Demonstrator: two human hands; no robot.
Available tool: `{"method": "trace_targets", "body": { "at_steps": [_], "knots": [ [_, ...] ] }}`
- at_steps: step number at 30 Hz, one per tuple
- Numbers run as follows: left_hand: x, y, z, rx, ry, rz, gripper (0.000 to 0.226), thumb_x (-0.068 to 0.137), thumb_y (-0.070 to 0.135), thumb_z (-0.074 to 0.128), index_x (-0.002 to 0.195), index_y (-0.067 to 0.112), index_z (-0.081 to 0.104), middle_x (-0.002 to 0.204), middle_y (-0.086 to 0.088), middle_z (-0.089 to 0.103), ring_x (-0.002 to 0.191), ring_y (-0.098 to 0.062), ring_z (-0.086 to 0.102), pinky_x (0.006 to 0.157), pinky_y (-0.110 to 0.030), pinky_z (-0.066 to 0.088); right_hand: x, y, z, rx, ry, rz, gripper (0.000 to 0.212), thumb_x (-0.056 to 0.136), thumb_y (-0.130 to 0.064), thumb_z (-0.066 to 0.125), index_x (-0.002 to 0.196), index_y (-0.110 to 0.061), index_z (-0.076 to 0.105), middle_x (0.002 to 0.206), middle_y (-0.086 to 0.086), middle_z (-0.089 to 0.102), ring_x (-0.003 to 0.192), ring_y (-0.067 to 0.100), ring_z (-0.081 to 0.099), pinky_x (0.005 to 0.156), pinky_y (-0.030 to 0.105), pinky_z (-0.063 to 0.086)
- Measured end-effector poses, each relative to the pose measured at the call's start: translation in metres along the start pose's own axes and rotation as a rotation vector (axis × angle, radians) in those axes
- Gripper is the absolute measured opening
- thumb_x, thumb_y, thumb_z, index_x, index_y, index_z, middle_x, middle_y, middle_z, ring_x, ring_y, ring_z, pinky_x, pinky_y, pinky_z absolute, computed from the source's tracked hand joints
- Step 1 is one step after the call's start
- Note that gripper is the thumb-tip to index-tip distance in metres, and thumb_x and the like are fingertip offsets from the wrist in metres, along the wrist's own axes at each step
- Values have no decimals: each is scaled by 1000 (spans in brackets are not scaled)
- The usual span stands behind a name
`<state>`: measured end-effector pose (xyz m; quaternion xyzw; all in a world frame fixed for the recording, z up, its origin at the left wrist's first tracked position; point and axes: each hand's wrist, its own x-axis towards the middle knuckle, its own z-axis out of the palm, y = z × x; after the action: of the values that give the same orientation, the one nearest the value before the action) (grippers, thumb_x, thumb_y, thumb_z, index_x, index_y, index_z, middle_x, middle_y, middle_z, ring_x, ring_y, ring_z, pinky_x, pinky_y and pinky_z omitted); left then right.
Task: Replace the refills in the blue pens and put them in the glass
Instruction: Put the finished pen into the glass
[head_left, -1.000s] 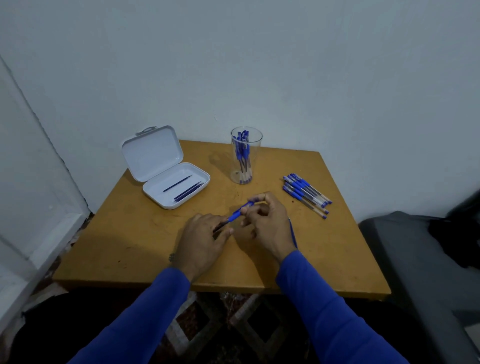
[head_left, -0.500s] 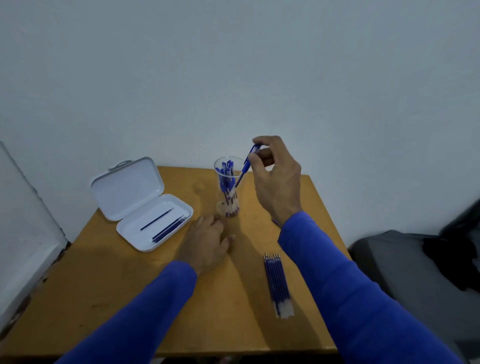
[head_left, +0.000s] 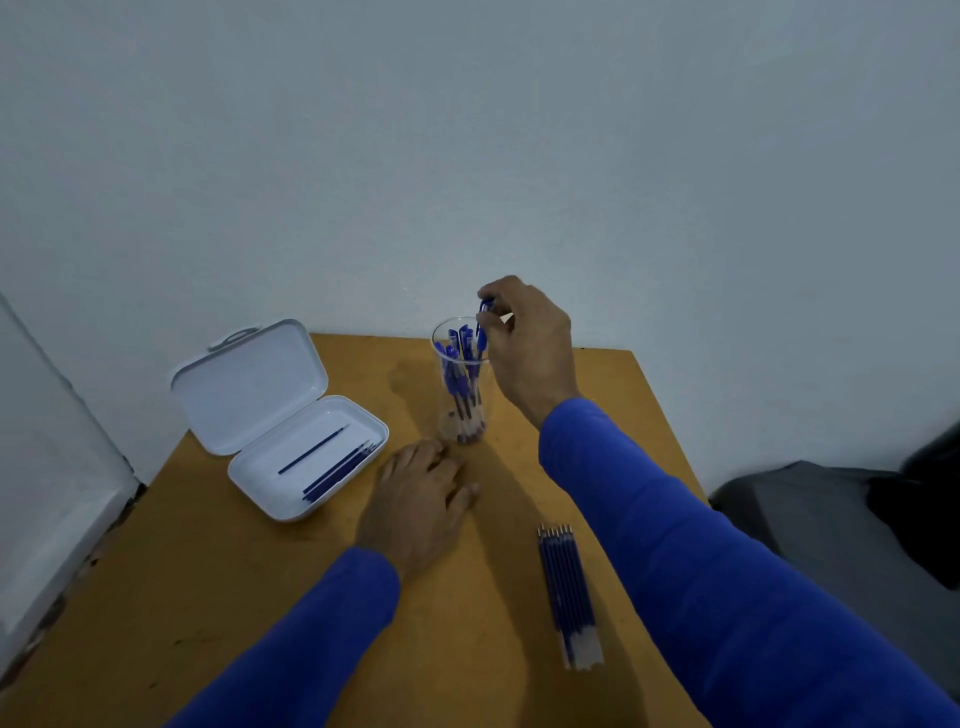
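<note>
Dropping the pen (head_left: 483, 323) into the glass (head_left: 461, 387) was the step in hand, as I read it. The table (head_left: 218, 597) carried everything. White case (head_left: 283, 415) sat near the left edge toward the far corner, lid open, with one loose refill (head_left: 313, 450) and a small cluster of refills (head_left: 340, 470) in its tray. Right hand (head_left: 527, 345) was over the far edge, thumb and fingertips pinching the cap end of the pen, body hanging near-vertical with its lower part already inside the rim on the right side. Left hand (head_left: 415, 499) lay flat at mid-table just in front of the glass, fingers relaxed, holding nothing, not touching the glass as far as I could tell. Glass stood upright near the far edge, already packed with several blue pens, caps up, tips at the base. A row of refills (head_left: 566, 587) lay near the right side toward the near edge, side by side. To do it well: keep the pen vertical, aim for the gap at the right wall, let go only once the tip was well down, so it didn't catch on other caps or tip the tall narrow glass. Left hand looked close enough to steady the base if needed.
</note>
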<state>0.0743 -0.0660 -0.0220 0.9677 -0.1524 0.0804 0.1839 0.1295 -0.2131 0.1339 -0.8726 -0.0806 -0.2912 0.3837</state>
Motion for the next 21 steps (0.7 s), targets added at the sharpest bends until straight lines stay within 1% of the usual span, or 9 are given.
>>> {"method": "trace_targets", "body": {
  "at_steps": [4,7,9,13,14,15,17,18,21],
  "knots": [
    [0,0,0,3,-10,3,53,101,58,38,145,30,48,156,4,36,144,-16,28,120,-40,27,1,6,4,-164,-130,48,18,100,-18,62,113,-15,75,111,4,61,95,17,62,83,32,55],
    [0,-1,1,12,-17,3,52,101,58,37,144,31,48,156,5,35,144,-16,27,121,-40,26,5,8,7,-249,-193,71,20,99,-15,61,109,-12,78,108,6,68,91,19,65,78,34,59],
    [0,-1,2,16,-19,2,53,101,59,36,144,31,48,156,5,35,144,-15,27,121,-40,26,7,8,9,-251,-217,95,19,98,-13,61,106,-12,78,104,5,73,88,17,67,75,36,61],
    [0,-1,2,13,-14,3,52,101,58,37,143,31,49,155,5,36,143,-16,29,120,-40,27,5,10,9,-224,-236,118,19,98,-12,59,103,-11,78,99,4,75,87,16,69,75,36,62],
    [0,-1,2,11,-13,5,51,101,58,38,143,31,50,154,5,37,142,-16,29,119,-40,28,5,11,8,-215,-238,120,20,99,-13,58,103,-11,78,99,3,75,87,15,68,75,33,61],
    [0,-1,2,10,-11,9,51,101,58,37,142,31,51,154,5,37,142,-16,30,119,-40,29,4,10,6,-201,-236,124,20,100,-15,58,104,-11,78,101,2,75,89,13,67,73,27,59],
    [0,-1,2,11,1,19,50,101,57,38,140,31,53,152,4,39,140,-16,32,118,-39,30,0,11,0,-164,-209,124,21,101,-16,59,110,-12,77,107,1,74,91,9,63,71,13,48],
    [-1,-1,1,16,9,23,49,101,57,39,139,30,54,151,4,40,139,-16,33,117,-38,31,-2,12,-4,-142,-185,126,21,101,-15,60,112,-12,77,110,-1,74,91,7,61,72,10,43],
    [-2,1,1,36,30,44,42,101,52,43,129,27,61,146,2,45,134,-16,38,112,-36,35,-11,20,-20,-111,-108,144,20,100,-13,60,112,-14,77,110,-3,73,91,4,59,74,2,36]
  ]
}}
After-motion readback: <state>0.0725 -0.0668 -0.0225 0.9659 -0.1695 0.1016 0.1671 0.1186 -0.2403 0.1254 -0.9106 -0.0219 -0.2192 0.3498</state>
